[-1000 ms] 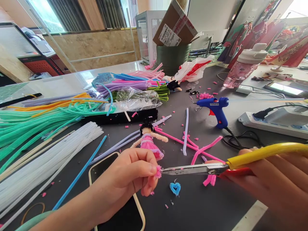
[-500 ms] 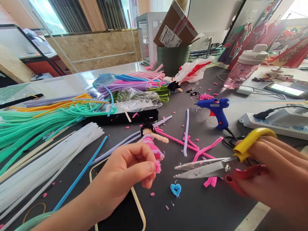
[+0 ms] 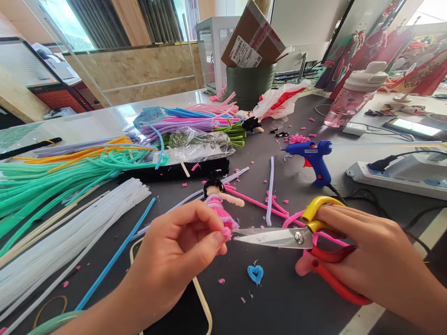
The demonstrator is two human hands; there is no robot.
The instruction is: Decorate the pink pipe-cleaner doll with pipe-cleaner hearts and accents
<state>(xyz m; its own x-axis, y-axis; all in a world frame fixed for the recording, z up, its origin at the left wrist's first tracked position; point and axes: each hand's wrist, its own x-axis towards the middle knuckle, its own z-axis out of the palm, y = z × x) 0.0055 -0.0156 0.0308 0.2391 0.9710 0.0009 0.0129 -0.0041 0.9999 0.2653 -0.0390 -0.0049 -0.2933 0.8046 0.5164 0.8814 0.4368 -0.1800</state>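
A pink tuft (image 3: 227, 233) showed at the fingertips of the left hand (image 3: 178, 251), pinched between thumb and forefinger, so mostly covered that I couldn't make out its full shape. The right hand (image 3: 370, 246) was curled round the yellow and red handles of the scissors (image 3: 299, 237), blades slightly parted, tips right by the tuft; whether they touched it, I couldn't tell. Just beyond lay a black-haired doll (image 3: 218, 204), part of its skirt and one arm hidden behind the left hand. Under that wrist, a phone (image 3: 185, 311) was largely covered and cut off below. A blue heart (image 3: 255, 274) lay near the blades. Farther out were a blue glue gun (image 3: 310, 156) and a dark-topped object (image 3: 252, 123), hard to identify, beside a crumpled plastic bag (image 3: 277, 102).
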